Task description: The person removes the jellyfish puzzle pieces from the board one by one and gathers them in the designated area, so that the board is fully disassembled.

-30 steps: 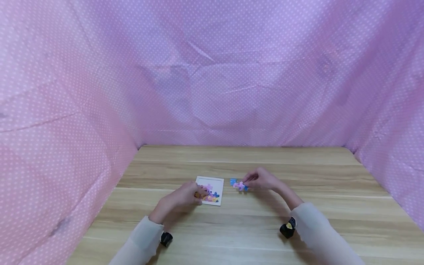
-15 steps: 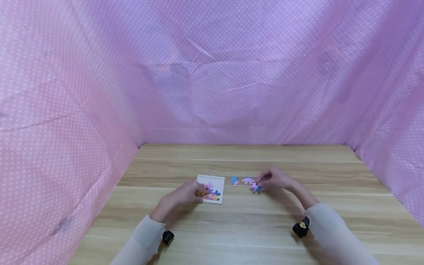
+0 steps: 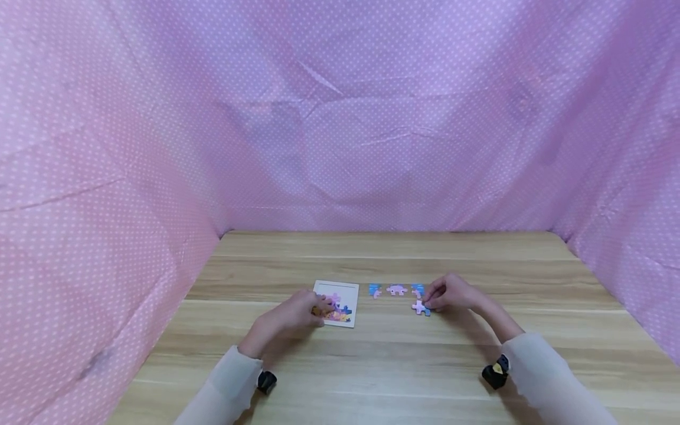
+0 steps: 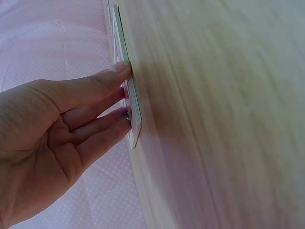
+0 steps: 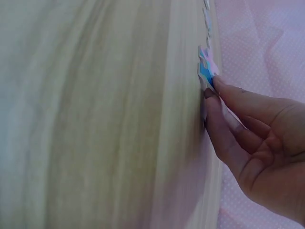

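Observation:
A shallow white square puzzle tray point(image 3: 347, 293) lies on the table, with joined puzzle pieces point(image 3: 336, 316) in its lower part and bare white board above. My left hand point(image 3: 296, 310) rests on its left side; in the left wrist view, the thumb touches the tray's near edge and the extended fingertips lie on its face. To the right, my right hand point(image 3: 453, 293) pinches a pink-and-blue puzzle piece point(image 3: 418, 307) between thumb and forefinger. The right wrist view shows this puzzle piece point(image 5: 207, 68) at the tabletop; whether it touches the wood I cannot tell.
Beyond the held piece, loose pieces lie in a row: a blue-and-pink corner piece point(image 3: 375, 290), a pink piece with eyes point(image 3: 396, 289) and another blue-and-pink piece point(image 3: 417, 290). Polka-dot pink cloth point(image 3: 340, 147) hangs around the wooden table point(image 3: 340, 378).
My right hand has moved to the right with the pinched puzzle piece, leaving loose pieces spread in a row. My left hand stays at the tray.

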